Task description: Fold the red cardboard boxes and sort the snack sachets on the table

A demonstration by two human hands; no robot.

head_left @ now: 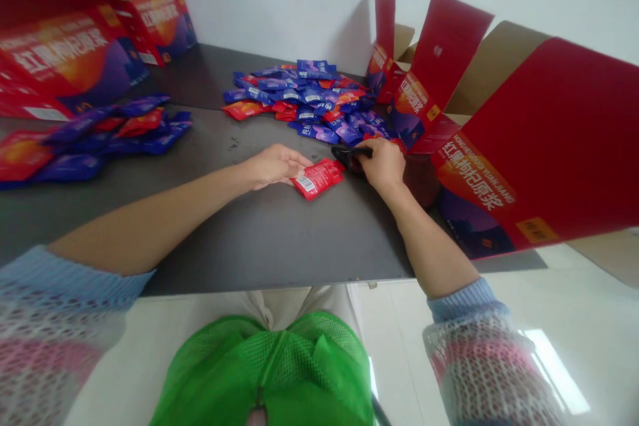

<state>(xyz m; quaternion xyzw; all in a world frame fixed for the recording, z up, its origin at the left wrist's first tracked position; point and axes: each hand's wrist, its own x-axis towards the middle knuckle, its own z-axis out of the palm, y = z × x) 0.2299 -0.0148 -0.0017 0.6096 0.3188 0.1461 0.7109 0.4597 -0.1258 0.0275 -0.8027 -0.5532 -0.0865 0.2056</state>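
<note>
My left hand (279,166) is closed on the left end of a small red sachet (319,178), pinching it between thumb and fingers just above the grey table. A white barcode label faces up on it. To the right, my right hand (383,165) grips what look like black scissors (349,156). Their front end points left, close to the sachet's top right corner. Whether they touch it I cannot tell, and the blades do not show clearly. Behind both hands lies a loose heap of blue and red sachets (307,96).
Another pile of sachets (104,136) lies on the left of the grey table (279,246). Red printed cartons (64,60) stand behind it. Open red cartons (499,166) with raised flaps line the right side, close to my right forearm. A white wall (279,0) rises behind.
</note>
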